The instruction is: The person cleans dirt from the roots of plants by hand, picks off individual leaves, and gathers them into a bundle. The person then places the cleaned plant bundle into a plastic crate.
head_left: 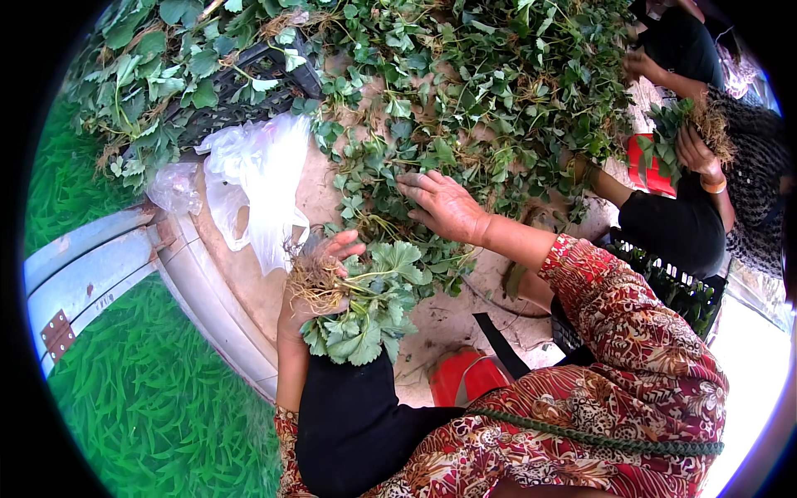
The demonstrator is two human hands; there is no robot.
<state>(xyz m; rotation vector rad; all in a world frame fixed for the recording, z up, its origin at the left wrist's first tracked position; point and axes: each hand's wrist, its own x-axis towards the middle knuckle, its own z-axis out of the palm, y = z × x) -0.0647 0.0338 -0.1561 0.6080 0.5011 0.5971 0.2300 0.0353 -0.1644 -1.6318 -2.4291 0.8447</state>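
My left hand point(332, 249) holds a bunch of leafy plants point(365, 332) by their pale, stringy roots point(311, 282), low over my dark-clothed leg, with the leaves spreading to the right. My right hand point(444, 207) reaches over the loose pile of green plants point(448, 100) beyond it, its fingers apart and extended, their tips at the near leaves. Nothing shows held in it. Crumpled white plastic bags point(257, 183) lie to the left of both hands on the pale floor point(415, 373).
A black crate point(274, 75) under plants stands upper left, beside a curved metal rim point(100, 249) over green grass-like ground. Red containers point(465, 373) sit below and at right. Co-workers crowd the right; one hand point(697, 153) holds rooted plants. Another black crate point(668, 286) stands right.
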